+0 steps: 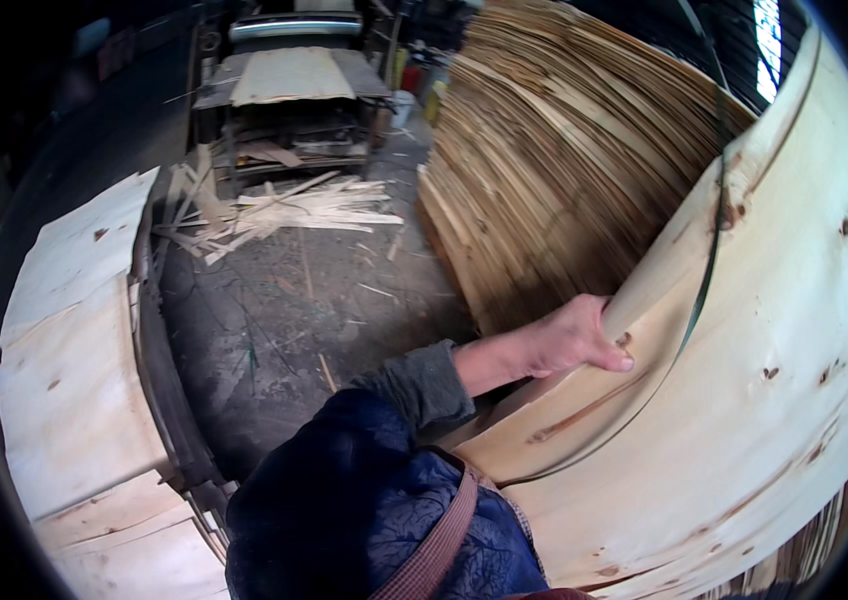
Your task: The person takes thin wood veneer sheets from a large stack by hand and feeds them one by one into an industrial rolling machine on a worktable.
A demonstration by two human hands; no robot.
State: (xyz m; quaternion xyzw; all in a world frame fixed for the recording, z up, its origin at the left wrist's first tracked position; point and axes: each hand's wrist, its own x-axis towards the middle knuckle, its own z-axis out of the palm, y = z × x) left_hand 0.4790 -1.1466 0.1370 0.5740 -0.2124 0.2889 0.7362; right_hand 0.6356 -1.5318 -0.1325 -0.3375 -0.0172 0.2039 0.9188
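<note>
My left hand (579, 340) reaches across to the right, its arm in a grey cuff. Its fingers go over the edge of a large pale wood veneer sheet (744, 380), and the thumb presses on the near face. The sheet has brown knots, curves, and fills the right side. A thin dark green strap (701, 290) runs down across it. Just beyond my hand stands a tall stack of veneer sheets (564, 150), their edges facing me. My right hand does not show.
A long stack of pale veneer (79, 360) runs along the left. Ahead, loose wood strips (284, 215) lie heaped on the dark floor (314, 300), before a machine table (212, 88) with a veneer sheet on it. A white bucket (403, 105) stands beyond. More veneer edges (824, 540) show at lower right.
</note>
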